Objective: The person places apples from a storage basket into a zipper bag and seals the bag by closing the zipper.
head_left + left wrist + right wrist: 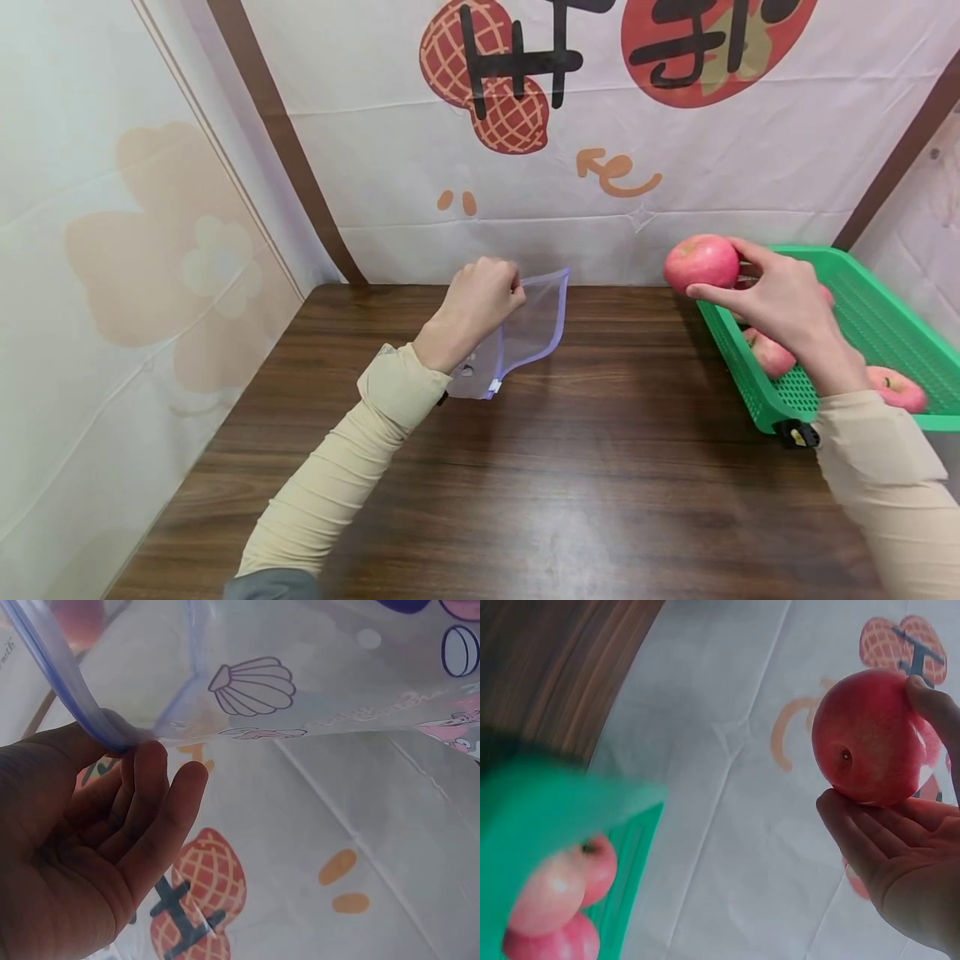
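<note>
My left hand (480, 304) pinches the upper edge of a clear zip bag (528, 329) with a blue rim and holds it up above the brown table (570, 467). In the left wrist view the bag (300, 675), printed with a shell, drapes over my fingers (161, 799). My right hand (780, 304) grips a red apple (701, 262) above the left end of the green basket (877, 325). The right wrist view shows the apple (870, 739) held between thumb and fingers (855, 832).
Several more red apples (772, 354) lie in the green basket at the table's right edge. A printed white cloth wall (615, 167) stands behind the table and another panel (112, 275) closes the left side.
</note>
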The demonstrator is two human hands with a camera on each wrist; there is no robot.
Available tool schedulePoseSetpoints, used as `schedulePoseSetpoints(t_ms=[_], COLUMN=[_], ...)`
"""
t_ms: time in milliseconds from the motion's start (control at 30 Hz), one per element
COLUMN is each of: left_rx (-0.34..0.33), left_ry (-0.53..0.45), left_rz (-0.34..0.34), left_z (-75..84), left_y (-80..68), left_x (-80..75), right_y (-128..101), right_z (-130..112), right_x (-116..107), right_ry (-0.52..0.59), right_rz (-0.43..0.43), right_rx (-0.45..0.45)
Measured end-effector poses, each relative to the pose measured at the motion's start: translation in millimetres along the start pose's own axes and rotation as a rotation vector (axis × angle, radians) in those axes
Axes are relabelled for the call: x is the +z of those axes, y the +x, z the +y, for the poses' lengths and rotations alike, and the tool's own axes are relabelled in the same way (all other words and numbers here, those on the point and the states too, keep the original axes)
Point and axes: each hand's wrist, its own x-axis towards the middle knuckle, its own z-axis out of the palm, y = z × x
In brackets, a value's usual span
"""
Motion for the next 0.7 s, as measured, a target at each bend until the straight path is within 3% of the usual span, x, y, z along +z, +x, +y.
schedulePoseSetpoints(t_ms=[433, 700], left_rx=[0.000, -0.005], left_ry=[0.015, 0.037], left_rz=[0.007, 0.017], left_z=[6.2, 10.3], left_y=[0.2, 0.4], left_x=[-3.2, -4.6], right_y=[10.3, 12.2], right_z=[-40.3, -59.5], right_x=[28.8, 44.2], right_ry=[0.041, 0.087], right_rz=[0.004, -0.037], right_rx=[-0.124, -0.173])
